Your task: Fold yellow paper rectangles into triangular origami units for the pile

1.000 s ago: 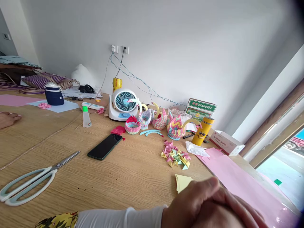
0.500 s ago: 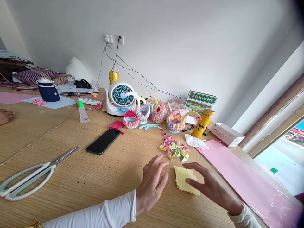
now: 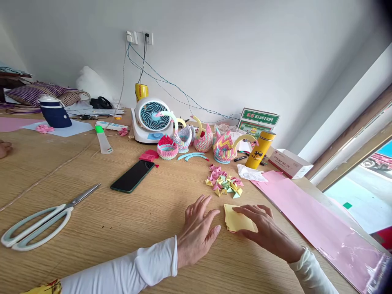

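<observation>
A stack of yellow sticky notes [image 3: 234,219] lies on the table, its edges slightly uneven. Over its right side is my right hand [image 3: 263,228], fingers spread; whether the fingertips touch the paper I cannot tell. Just left of the stack, my left hand [image 3: 199,232] is held with its fingers apart and nothing in them. Beyond both hands sits a loose pile of folded paper pieces [image 3: 225,181] in pink, yellow and green.
Paper swans [image 3: 225,149] stand near a small fan [image 3: 153,120]. A phone [image 3: 133,176] and scissors [image 3: 52,222] lie to the left. On the right are pink sheets [image 3: 312,220], a yellow bottle [image 3: 260,150] and a sticky-note box [image 3: 289,162]. Another person's hand [image 3: 4,148] shows at the left edge.
My right hand has moved slightly left over the sticky notes. My left hand stays beside them, fingers still apart. The whole view has shifted a little.
</observation>
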A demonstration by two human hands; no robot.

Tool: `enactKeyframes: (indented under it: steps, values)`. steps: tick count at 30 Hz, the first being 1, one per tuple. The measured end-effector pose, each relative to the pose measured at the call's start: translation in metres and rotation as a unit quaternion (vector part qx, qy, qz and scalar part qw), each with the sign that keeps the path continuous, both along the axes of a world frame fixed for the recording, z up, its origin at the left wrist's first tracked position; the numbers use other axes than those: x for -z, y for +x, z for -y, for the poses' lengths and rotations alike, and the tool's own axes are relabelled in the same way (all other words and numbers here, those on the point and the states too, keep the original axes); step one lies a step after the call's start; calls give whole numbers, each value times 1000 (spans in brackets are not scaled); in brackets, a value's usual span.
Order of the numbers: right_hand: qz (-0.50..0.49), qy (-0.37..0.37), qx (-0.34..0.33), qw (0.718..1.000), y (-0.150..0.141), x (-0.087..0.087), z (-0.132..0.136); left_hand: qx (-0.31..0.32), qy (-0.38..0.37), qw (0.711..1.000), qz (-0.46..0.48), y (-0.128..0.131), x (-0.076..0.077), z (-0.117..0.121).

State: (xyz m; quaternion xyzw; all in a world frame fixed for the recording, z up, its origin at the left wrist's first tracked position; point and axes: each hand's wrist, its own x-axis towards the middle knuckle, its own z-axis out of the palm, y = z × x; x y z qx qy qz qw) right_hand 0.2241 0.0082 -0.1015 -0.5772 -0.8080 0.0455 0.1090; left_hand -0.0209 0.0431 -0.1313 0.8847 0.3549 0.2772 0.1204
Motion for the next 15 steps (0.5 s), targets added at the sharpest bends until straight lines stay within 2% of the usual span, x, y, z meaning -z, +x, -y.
enactKeyframes:
  steps: [7,11,15]
  values:
    - [-23,-30,-1,999,-4,-7,-1,28,-13,999,-13,6,-3,-4]
    - [-25,-35,3,999,-6,-10,1,84,-40,995,-33,24,-6,-20]
    - [-15,-48,26,998,-2,-11,4,106,-51,993,-25,40,-3,-34]
